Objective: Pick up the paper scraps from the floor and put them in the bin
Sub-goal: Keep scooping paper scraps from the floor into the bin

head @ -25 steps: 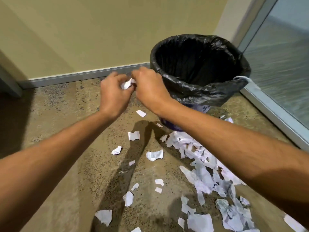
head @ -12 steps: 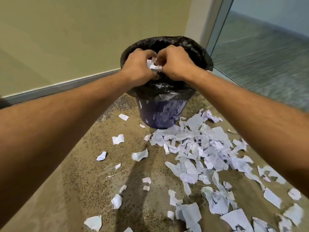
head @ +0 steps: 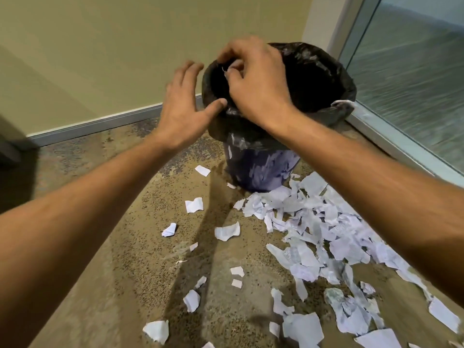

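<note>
The bin (head: 334,79), blue with a black liner folded over its rim, stands on the floor near the corner. My right hand (head: 256,84) hovers over the bin's mouth with its fingers curled, pinching a small white paper scrap (head: 224,70) at the fingertips. My left hand (head: 182,109) is beside the bin's left rim, fingers spread and holding nothing, its thumb close to the liner. A thick pile of torn paper scraps (head: 313,222) lies on the floor in front of and right of the bin. Several single scraps (head: 227,231) are scattered to the left.
A yellow wall with a grey skirting board (head: 100,124) runs behind the bin. A glass panel in a metal frame (head: 391,141) closes the right side. A dark object (head: 10,151) sits at the far left edge. The floor (head: 125,272) is speckled brown.
Both hands held a bunch of scraps together over the bin; that bunch is gone from view. My left hand has opened and pulled away to the left. The right hand stays over the opening.
</note>
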